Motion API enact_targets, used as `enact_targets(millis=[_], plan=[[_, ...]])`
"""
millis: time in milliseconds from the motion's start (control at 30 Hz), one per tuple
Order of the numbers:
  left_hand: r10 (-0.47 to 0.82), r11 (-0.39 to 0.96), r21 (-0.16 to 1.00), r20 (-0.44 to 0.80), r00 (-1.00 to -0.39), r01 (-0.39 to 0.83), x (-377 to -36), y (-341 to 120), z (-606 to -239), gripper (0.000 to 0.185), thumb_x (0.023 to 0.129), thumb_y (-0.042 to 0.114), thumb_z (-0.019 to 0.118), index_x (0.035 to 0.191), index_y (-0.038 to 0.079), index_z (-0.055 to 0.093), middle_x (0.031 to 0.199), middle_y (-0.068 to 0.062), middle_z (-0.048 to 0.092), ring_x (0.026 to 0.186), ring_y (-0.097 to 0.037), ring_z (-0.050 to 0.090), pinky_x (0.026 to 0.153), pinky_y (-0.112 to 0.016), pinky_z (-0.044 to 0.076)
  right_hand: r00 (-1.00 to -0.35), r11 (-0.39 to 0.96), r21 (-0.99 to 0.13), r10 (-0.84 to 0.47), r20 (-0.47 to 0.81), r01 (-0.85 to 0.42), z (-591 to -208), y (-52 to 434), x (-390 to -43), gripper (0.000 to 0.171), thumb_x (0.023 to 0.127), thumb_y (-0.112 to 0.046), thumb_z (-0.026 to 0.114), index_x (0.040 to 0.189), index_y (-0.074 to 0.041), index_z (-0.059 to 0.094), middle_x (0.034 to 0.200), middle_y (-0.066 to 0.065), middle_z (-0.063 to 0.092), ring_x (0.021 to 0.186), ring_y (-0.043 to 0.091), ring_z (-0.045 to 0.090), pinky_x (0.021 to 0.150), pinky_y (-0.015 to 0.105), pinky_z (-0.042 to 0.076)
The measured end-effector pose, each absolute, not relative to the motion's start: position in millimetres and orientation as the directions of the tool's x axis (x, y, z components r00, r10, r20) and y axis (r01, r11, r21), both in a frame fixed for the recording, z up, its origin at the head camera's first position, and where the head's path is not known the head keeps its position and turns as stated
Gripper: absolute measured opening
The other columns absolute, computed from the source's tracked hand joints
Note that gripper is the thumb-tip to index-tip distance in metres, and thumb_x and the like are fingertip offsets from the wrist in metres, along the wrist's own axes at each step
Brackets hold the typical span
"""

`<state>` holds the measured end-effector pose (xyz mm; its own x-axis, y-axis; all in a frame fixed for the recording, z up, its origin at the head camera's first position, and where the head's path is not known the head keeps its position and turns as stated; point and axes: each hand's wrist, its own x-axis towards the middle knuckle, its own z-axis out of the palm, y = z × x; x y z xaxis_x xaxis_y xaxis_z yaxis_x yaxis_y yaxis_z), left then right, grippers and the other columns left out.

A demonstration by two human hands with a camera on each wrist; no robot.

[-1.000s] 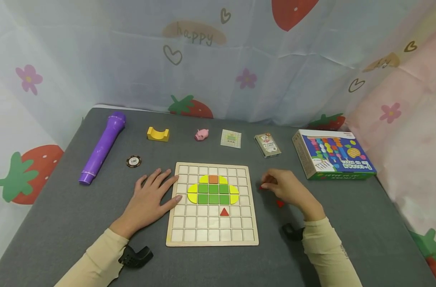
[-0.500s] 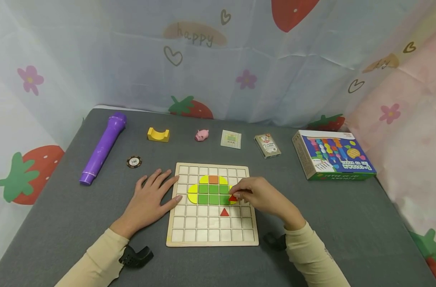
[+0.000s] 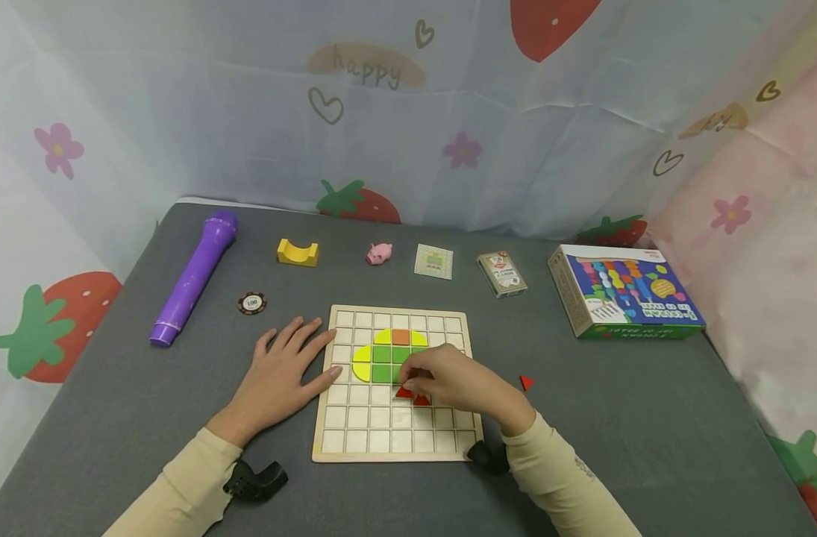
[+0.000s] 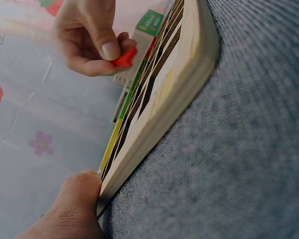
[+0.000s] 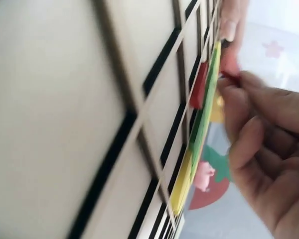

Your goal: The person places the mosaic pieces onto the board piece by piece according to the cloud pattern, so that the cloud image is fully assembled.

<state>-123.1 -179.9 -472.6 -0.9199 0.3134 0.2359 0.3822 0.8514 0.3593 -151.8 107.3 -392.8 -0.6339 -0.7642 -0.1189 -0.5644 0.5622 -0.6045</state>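
A square wooden grid board (image 3: 357, 440) lies on the grey table, with green, yellow and orange tiles forming a pattern in its upper half. My left hand (image 3: 277, 382) rests flat with fingers spread, its thumb and fingertips touching the board's left edge. Over the middle of the board, my right hand (image 3: 451, 380) pinches a red triangle tile (image 4: 125, 58) between thumb and index finger, just above the surface. Beside it, another red triangle (image 3: 421, 400) sits in a cell below the green tiles (image 3: 381, 372). Part of the pattern's right side is hidden behind the right hand.
A third red triangle (image 3: 527, 382) lies on the table right of the board. Along the back are a purple microphone (image 3: 195, 276), poker chip (image 3: 252, 303), yellow block (image 3: 297, 253), pink pig (image 3: 379, 253), pattern card (image 3: 433, 262), playing-card pack (image 3: 502, 274) and colourful box (image 3: 626, 291).
My right hand has picked up a red triangle from the table right of the board and carried it left, over the board's middle. The left hand has stayed in place.
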Motion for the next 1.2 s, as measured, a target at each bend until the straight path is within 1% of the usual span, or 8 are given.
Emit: enact_targets(millis=[100, 233, 500, 767, 900, 1067, 1200], plan=[[0.317, 0.850, 0.361, 0.231, -0.920, 0.384, -123.3, -179.2, -471.6, 0.062, 0.092, 0.055, 0.053, 0.145, 0.021, 0.045, 0.149, -0.010, 0.040, 0.141, -0.035, 0.028, 0.106, -0.063, 0.019, -0.626, 0.569, -0.580, -0.770, -0.126, -0.583, -394.6, 105.1, -150.8, 0.009, 0.092, -0.009, 0.065, 0.096, -0.012, 0.071, 0.090, -0.004, 0.069, 0.072, 0.004, 0.056, 0.065, 0.020, 0.048], [0.319, 0.852, 0.356, 0.228, -0.920, 0.383, -123.7, -179.0, -470.9, 0.062, 0.092, 0.055, 0.053, 0.145, 0.021, 0.045, 0.149, -0.010, 0.039, 0.141, -0.035, 0.027, 0.106, -0.062, 0.019, -0.620, 0.563, -0.547, -0.779, -0.099, -0.620, -396.3, 103.9, -150.8, 0.007, 0.090, -0.009, 0.067, 0.095, -0.012, 0.071, 0.091, -0.004, 0.070, 0.077, 0.004, 0.058, 0.070, 0.019, 0.049], [0.319, 0.850, 0.355, 0.241, -0.917, 0.389, -123.0, -179.8, -472.1, 0.062, 0.092, 0.054, 0.054, 0.144, 0.021, 0.046, 0.148, -0.011, 0.041, 0.140, -0.035, 0.029, 0.105, -0.062, 0.020, -0.601, 0.548, -0.544, -0.793, -0.099, -0.635, -398.7, 101.9, -149.0, 0.007, 0.089, -0.010, 0.068, 0.094, -0.015, 0.072, 0.092, -0.005, 0.071, 0.080, 0.002, 0.060, 0.073, 0.019, 0.050], [0.317, 0.851, 0.357, 0.235, -0.919, 0.385, -122.5, -180.6, -471.5, 0.062, 0.092, 0.055, 0.053, 0.144, 0.021, 0.046, 0.149, -0.010, 0.040, 0.141, -0.035, 0.028, 0.106, -0.062, 0.019, -0.576, 0.517, -0.535, -0.814, -0.068, -0.668, -399.5, 99.2, -148.6, 0.008, 0.087, -0.008, 0.070, 0.091, -0.014, 0.073, 0.090, -0.006, 0.069, 0.083, 0.003, 0.060, 0.077, 0.018, 0.050], [0.315, 0.851, 0.355, 0.244, -0.917, 0.387, -122.3, -180.7, -472.0, 0.062, 0.092, 0.055, 0.053, 0.143, 0.021, 0.047, 0.148, -0.011, 0.041, 0.140, -0.035, 0.029, 0.105, -0.062, 0.020, -0.578, 0.530, -0.509, -0.813, -0.076, -0.678, -400.4, 97.7, -148.3, 0.008, 0.088, -0.009, 0.070, 0.092, -0.014, 0.073, 0.091, -0.006, 0.069, 0.082, 0.003, 0.059, 0.076, 0.018, 0.050], [0.315, 0.853, 0.358, 0.227, -0.922, 0.380, -122.6, -180.8, -471.6, 0.062, 0.092, 0.056, 0.052, 0.144, 0.022, 0.045, 0.149, -0.010, 0.039, 0.141, -0.034, 0.027, 0.107, -0.062, 0.018, -0.578, 0.551, -0.473, -0.809, -0.101, -0.688, -400.6, 96.0, -147.8, 0.008, 0.090, -0.013, 0.068, 0.097, -0.014, 0.072, 0.093, -0.005, 0.068, 0.083, 0.003, 0.059, 0.076, 0.019, 0.050], [0.317, 0.853, 0.360, 0.220, -0.923, 0.379, -122.9, -180.6, -471.7, 0.063, 0.093, 0.056, 0.051, 0.145, 0.022, 0.044, 0.150, -0.009, 0.038, 0.142, -0.034, 0.026, 0.107, -0.062, 0.018, -0.586, 0.554, -0.474, -0.805, -0.094, -0.684, -395.5, 101.3, -148.3, 0.011, 0.090, -0.010, 0.067, 0.101, -0.013, 0.070, 0.095, -0.004, 0.068, 0.084, 0.004, 0.059, 0.077, 0.020, 0.050]])
